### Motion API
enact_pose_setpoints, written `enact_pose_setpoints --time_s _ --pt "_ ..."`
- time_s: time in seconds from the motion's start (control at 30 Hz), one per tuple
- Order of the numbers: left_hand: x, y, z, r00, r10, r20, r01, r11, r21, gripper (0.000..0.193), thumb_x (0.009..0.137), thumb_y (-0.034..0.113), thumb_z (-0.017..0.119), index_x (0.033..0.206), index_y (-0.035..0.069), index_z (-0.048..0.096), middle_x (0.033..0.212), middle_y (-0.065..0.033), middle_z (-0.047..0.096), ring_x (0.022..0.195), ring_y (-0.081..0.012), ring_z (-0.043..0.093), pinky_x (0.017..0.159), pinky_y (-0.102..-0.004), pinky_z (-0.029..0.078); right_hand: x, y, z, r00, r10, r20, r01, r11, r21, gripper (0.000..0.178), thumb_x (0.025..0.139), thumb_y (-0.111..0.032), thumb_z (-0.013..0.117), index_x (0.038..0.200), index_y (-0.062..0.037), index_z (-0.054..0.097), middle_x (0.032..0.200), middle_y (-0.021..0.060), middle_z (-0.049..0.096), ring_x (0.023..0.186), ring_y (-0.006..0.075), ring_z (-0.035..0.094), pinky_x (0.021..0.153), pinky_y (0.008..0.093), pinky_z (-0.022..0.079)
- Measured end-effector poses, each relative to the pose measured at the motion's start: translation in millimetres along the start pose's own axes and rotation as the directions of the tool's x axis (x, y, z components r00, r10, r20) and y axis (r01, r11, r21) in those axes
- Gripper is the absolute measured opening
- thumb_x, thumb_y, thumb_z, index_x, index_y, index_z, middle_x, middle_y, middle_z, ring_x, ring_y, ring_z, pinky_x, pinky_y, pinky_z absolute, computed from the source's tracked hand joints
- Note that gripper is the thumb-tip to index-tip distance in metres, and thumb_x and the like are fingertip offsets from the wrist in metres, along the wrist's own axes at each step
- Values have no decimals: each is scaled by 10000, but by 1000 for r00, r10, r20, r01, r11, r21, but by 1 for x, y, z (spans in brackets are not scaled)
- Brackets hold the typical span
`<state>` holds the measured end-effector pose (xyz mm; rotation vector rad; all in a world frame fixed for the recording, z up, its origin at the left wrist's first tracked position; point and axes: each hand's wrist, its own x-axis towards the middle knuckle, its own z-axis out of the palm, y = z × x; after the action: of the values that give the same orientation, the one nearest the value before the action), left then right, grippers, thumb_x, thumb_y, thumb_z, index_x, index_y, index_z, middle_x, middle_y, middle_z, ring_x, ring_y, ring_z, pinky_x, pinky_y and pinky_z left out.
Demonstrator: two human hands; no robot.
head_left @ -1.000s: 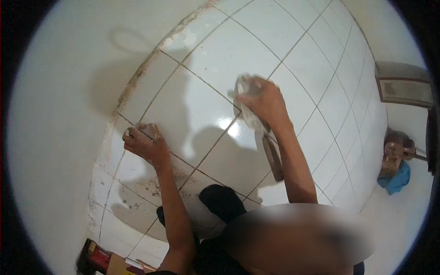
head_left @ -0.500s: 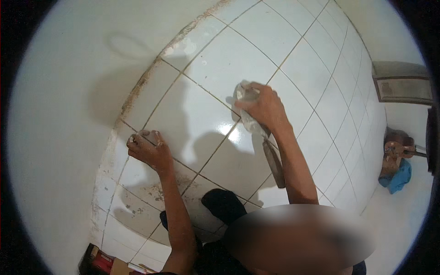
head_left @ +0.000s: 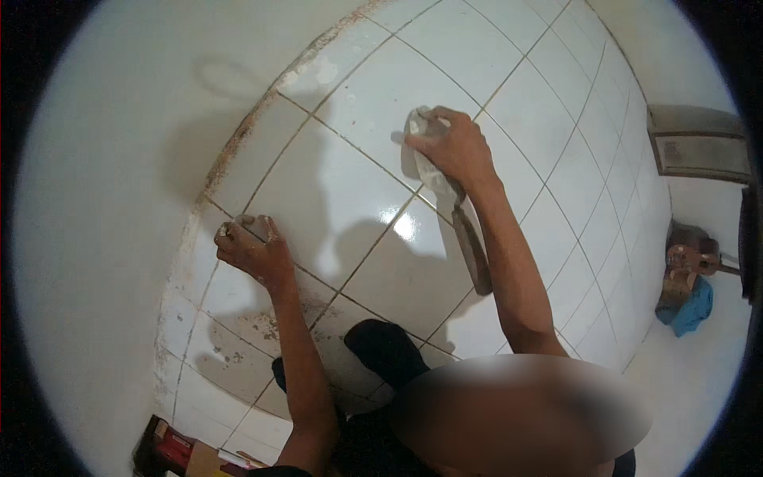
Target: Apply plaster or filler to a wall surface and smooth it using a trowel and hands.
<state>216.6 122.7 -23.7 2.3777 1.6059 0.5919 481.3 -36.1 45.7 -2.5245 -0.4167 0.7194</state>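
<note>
In the head view, my right hand (head_left: 457,151) is gripping a long hand tool (head_left: 435,180) around its whitish-grey front part; its straight brown handle (head_left: 472,253) points back beside my right forearm. This tool is over the glossy white square-tiled floor (head_left: 381,87), and I cannot tell if it touches the tiles. My left hand (head_left: 256,253) has bent fingers with whitish smears; whether it holds something, I cannot tell. It is near the crumbly brown edge (head_left: 234,147) along the pale plain wall (head_left: 103,199). My black-covered foot (head_left: 385,350) stands between my forearms.
</note>
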Motion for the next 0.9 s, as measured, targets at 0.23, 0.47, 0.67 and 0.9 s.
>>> enact_pose_setpoints --time_s 0.23,0.47,0.67,0.9 --pt "1 4 2 997 -67 28 67 998 -8 258 818 201 656 974 16 565 1110 -193 459 1046 -372 416 931 -505 351 -44 3 19 999 -25 34 27 998 -53 671 675 -486 794 1204 -102 642 1016 171 706 909 340 694 847 432 542" --pt "4 1 -1 1000 -25 -4 25 999 30 219 824 193 637 957 35 566 1104 -182 464 1034 -365 419 917 -501 355 -23 -24 31 981 -175 83 183 978 -100 590 679 -447 799 1150 -115 670 939 176 708 902 351 689 789 440 564" --pt "4 6 -2 1000 -17 -8 17 1000 18 223 822 193 639 959 36 559 1094 -182 459 1032 -369 416 921 -499 347 -5 -40 29 970 -176 165 192 977 -88 580 680 -474 774 1154 -157 669 1041 154 700 962 351 674 870 443 539" --pt "1 2 -2 999 -25 24 25 1000 -18 263 848 224 615 982 7 551 1112 -198 445 1053 -375 404 940 -509 332 -16 -29 24 960 -207 191 229 968 -106 643 667 -464 787 1164 -78 656 1005 198 696 944 356 677 857 431 543"
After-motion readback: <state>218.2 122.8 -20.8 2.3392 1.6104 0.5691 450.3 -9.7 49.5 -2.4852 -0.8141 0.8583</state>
